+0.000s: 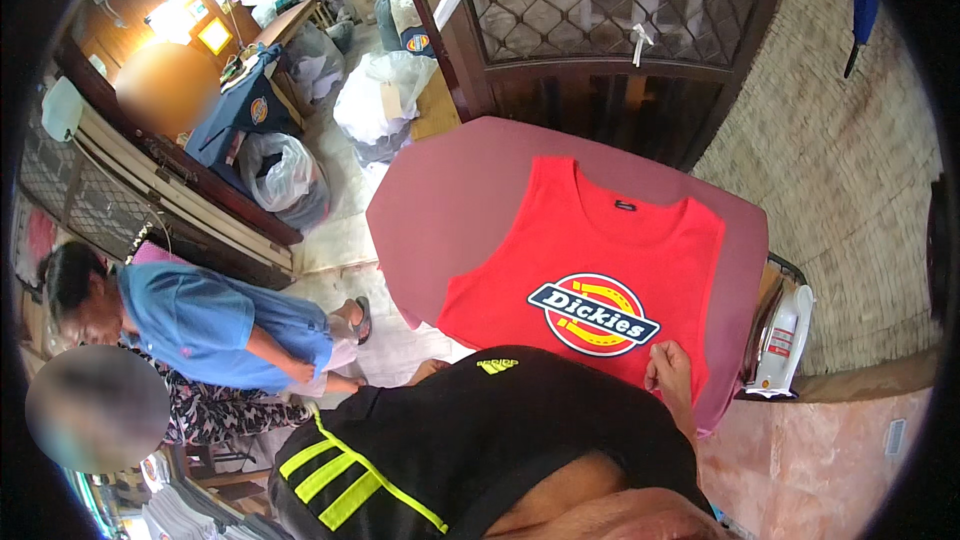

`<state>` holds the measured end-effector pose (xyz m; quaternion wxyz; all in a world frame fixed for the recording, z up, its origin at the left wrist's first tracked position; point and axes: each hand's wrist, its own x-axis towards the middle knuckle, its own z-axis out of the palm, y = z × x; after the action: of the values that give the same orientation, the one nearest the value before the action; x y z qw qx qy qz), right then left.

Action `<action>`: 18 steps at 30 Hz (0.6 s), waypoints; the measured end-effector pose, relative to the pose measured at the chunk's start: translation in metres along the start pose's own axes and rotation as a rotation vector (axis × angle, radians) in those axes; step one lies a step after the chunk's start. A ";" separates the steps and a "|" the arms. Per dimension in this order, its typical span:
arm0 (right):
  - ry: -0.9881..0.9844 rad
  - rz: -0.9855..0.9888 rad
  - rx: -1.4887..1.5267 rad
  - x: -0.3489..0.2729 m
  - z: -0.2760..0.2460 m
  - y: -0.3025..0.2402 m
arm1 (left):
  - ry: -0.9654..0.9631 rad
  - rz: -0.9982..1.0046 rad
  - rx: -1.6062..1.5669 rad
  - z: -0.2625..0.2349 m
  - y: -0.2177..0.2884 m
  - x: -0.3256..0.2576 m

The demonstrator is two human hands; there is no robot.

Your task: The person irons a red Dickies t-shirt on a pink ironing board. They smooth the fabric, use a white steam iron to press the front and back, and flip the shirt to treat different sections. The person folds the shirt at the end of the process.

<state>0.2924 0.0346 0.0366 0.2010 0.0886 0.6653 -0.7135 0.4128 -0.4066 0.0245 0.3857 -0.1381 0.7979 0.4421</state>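
A red sleeveless tank top [490, 285] lies spread flat on an ironing board with a dusky pink cover [440, 190]. Its neck points away from me, and a round yellow, white and dark printed emblem [598, 315] sits on its chest. At the lower right of the shirt, my right hand [668, 368] has its fingers curled and pressed together on the red cloth. Only a small part of my left hand [428, 371] shows, near the shirt's lower left corner. My black-clad body hides the rest of that hand and the near edge of the shirt.
A white iron [782, 342] stands at the board's right end. Beyond the board is a dark lattice door [620, 0]. Stuffed plastic bags [380, 100] lie on the floor at the back left. A person in a blue shirt [215, 325] is at the left, beside another person in patterned clothing.
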 end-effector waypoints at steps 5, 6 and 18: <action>0.010 0.019 -0.008 0.001 -0.001 0.007 | -0.022 0.000 0.010 -0.007 0.001 -0.005; 0.014 0.008 0.005 0.005 -0.002 0.006 | -0.031 0.006 0.023 -0.013 0.003 -0.005; -0.004 0.065 -0.053 0.006 -0.003 0.006 | -0.372 -0.035 0.078 -0.021 -0.005 -0.103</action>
<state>0.2893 0.0367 0.0283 0.2274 0.1035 0.6804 -0.6889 0.4735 -0.4387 0.1042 0.5395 -0.0528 0.7268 0.4218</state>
